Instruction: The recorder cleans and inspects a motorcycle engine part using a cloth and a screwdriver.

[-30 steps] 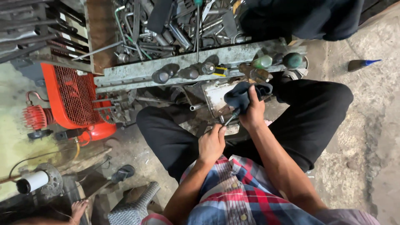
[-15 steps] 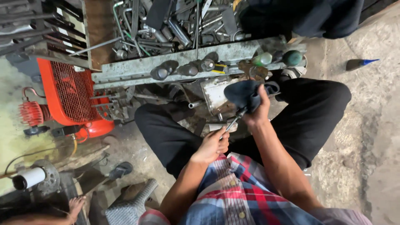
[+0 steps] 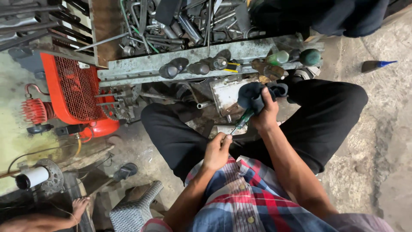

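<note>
My right hand (image 3: 267,114) grips a dark blue cloth (image 3: 257,93) wrapped round the green handle of a screwdriver (image 3: 242,120). The thin shaft runs down-left to my left hand (image 3: 217,150), whose fingers pinch its tip. Both hands are above my lap, between my knees in black trousers (image 3: 171,137). I sit in a red and blue checked shirt.
A grey metal tool rack (image 3: 141,68) with several screwdriver handles stands ahead, with a heap of metal tools (image 3: 180,23) behind it. An orange compressor (image 3: 73,92) is at left. Another person's bare foot (image 3: 79,206) shows at bottom left. A blue-tipped tool (image 3: 377,65) lies on the concrete at right.
My left hand has slid down and toward me along the screwdriver shaft. My right hand with the cloth has shifted slightly on the handle.
</note>
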